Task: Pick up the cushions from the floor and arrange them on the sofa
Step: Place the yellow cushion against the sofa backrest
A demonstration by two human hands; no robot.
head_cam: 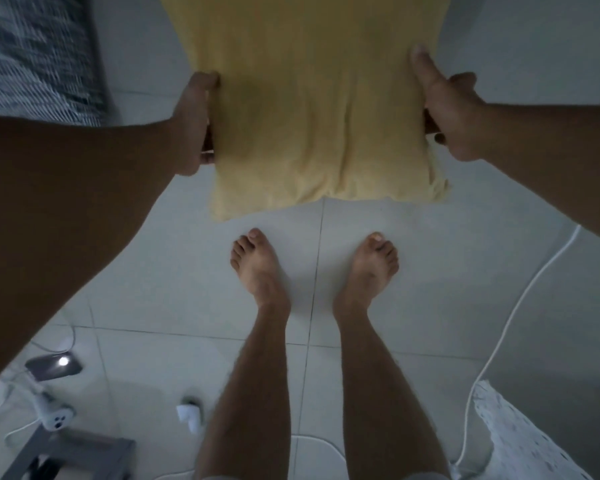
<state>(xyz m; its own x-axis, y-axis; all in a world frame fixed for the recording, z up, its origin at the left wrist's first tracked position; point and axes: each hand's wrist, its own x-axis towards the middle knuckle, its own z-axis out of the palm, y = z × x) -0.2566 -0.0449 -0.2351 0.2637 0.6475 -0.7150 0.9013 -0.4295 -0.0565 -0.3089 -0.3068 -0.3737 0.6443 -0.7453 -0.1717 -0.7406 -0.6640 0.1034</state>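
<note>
Head view: we look straight down at our two hands holding a yellow cushion [312,109] above the white tiled floor [413,271], with our bare feet [257,268] below it at 6 o'clock.
Cushion: held clear of the floor, hanging flat between the hands; its top edge runs out of view at 12 o'clock.
Left hand [194,123]: at 9 o'clock of the cushion, closed on its left edge; the fingers [208,77] curl over the fabric, and those underneath are hidden.
Right hand [447,112]: at 3 o'clock of the cushion, clamped on the right edge, thumb laid flat up along the fabric, the other fingers wrapped round behind.
Step in hand: we judge it as carrying this cushion to the sofa, which we cannot make out with certainty.
Doing it well: we keep both grips even so the cushion stays level, lift it high enough to clear our feet, and step carefully.
Hazards: a white cable [520,306] trails across the floor at 4 o'clock, and small gadgets [54,367] lie at 7 o'clock.
Other: a blurred dark patterned fabric [35,57] sits at 10 o'clock; whether it is another cushion we cannot tell.
</note>
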